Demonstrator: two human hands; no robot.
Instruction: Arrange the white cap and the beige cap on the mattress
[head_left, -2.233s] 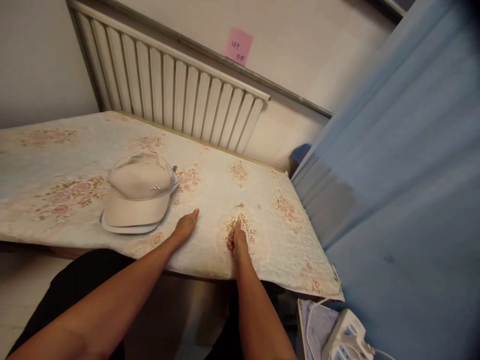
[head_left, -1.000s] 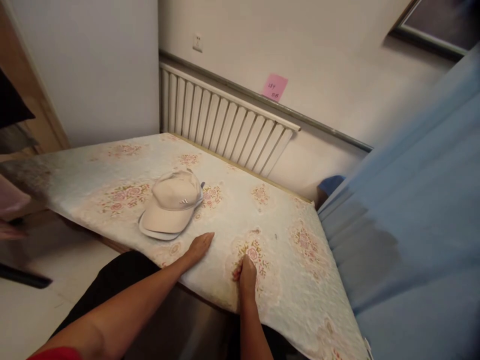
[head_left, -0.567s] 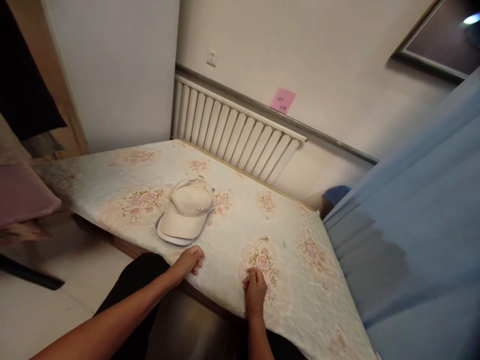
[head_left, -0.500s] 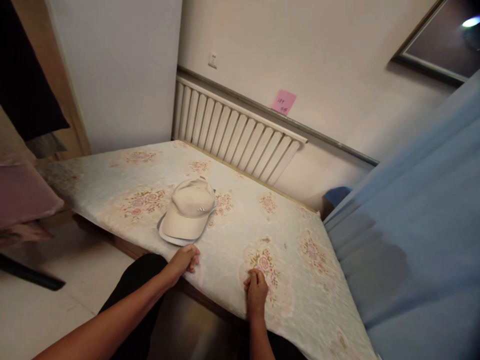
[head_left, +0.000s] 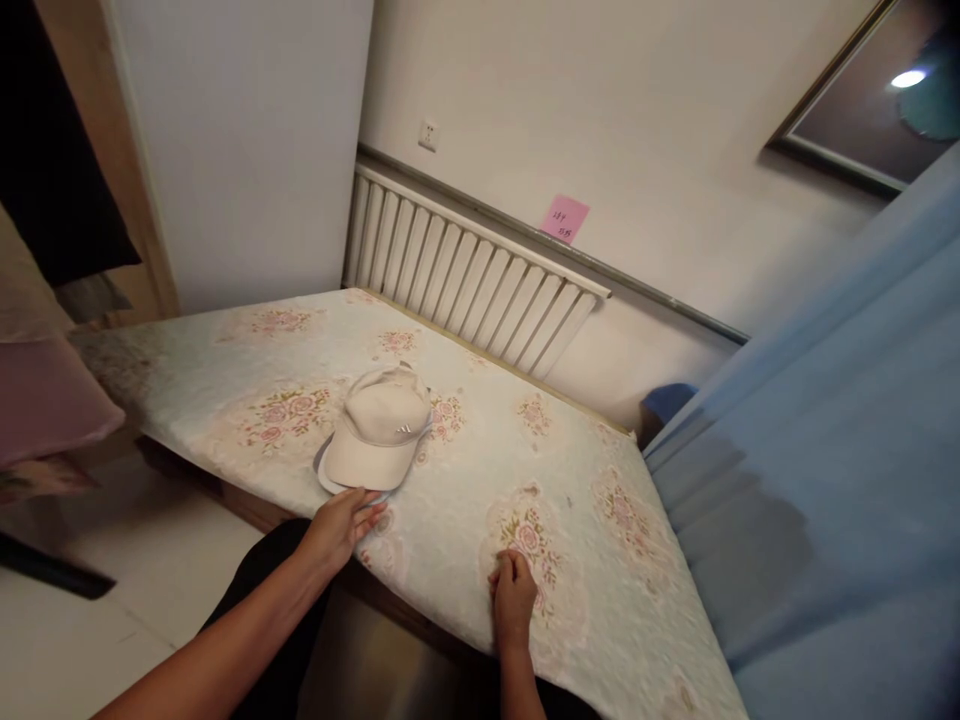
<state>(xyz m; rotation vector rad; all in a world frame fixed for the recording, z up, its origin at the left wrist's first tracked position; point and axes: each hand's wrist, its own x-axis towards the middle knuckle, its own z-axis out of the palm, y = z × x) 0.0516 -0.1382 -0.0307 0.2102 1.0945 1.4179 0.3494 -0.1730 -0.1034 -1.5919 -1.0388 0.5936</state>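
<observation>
i have the left hand (head_left: 339, 522) at the near edge of the bed, fingers loosely spread, with the fingertips (head_left: 369, 510) at the front rim of the beige cap's brim; i cannot tell whether they rest on it or just short of it. nothing is gripped on that side. the right hand (head_left: 514, 598) sits curled into a loose fist on the floral bed cover (head_left: 525, 440), knuckles down over a rose print near the edge; i cannot tell whether it pinches the fabric or just presses on it.

the beige cap (head_left: 379, 430) lies crown up on the cover, brim pointing toward me and slightly left, well short of the radiator (head_left: 465, 270) along the far wall. a paler rim shows under the brim, which may be a second brim or the underside; i can't say which.

to do this well, i judge the brim is the part to take: it is stiff, so a thumb under and fingers over grip should lift the cap without crushing the soft crown. i'd slide the thumb in from the near edge, where the brim overhangs the quilting a little. i'd keep the right fist planted so the cover doesn't drag or ruck as the cap comes away. the risk i see is nudging the cap away instead of catching it.
</observation>
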